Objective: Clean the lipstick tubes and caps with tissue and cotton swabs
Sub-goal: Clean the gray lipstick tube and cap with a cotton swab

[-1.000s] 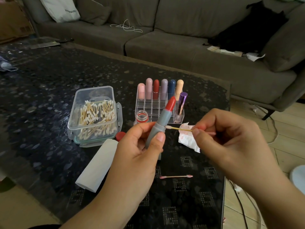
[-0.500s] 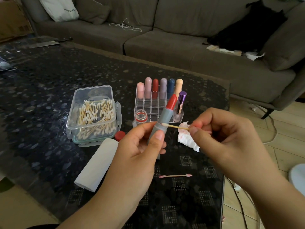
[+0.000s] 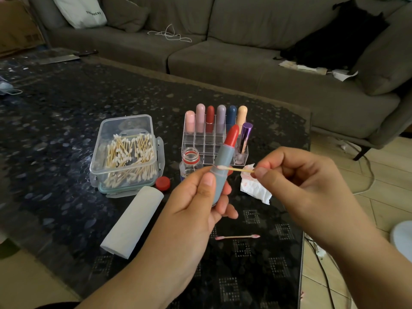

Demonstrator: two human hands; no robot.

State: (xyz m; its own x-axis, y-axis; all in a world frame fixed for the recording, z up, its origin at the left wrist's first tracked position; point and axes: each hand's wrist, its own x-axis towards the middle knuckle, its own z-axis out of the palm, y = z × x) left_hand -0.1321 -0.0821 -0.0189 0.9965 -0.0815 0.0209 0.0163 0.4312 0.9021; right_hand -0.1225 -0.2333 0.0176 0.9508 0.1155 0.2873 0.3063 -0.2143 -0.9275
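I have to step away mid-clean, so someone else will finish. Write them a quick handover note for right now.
Left hand grips the uncapped grey lipstick tube, red bullet up. Right hand pinches a cotton swab, tip on the tube's collar ring.
On the table: swab box, folded tissue, stained tissue, used pink swab, open bottle, organizer rack of capped lipsticks.
Left: finish the collar; whether the racked ones are clean is unclear.

A dark glass coffee table with a pebble pattern fills the foreground, and a grey-brown fabric sofa runs just beyond its far edge. A white bag and a black garment lie on the sofa. Pale wood-look flooring shows past the table's right edge, in soft daylight.
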